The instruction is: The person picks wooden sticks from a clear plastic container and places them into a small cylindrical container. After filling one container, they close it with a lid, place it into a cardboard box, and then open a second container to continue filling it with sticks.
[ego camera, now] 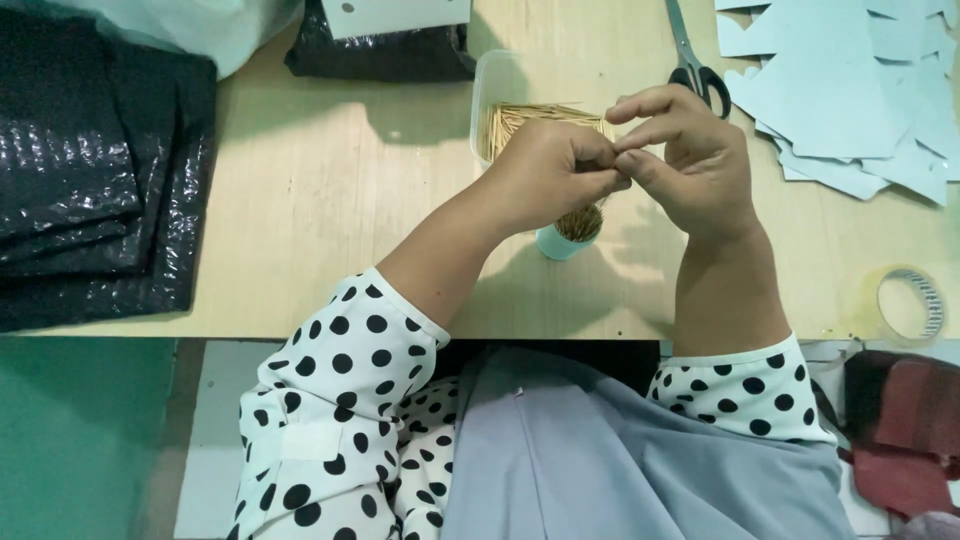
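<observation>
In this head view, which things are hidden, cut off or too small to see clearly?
- What the left hand and right hand pinch between them: fingertips cover it, too small.
- Clear box of toothpicks: hands hide its near part.
- Small blue cup: left hand covers its top.
- Scissors: blades cut off by the top edge.
- Tape roll: partly blurred.

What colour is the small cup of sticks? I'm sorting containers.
Light blue cup, seen in the head view.

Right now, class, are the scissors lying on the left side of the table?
No, the scissors lie toward the right, beside the pale blue paper cut-outs.
</observation>
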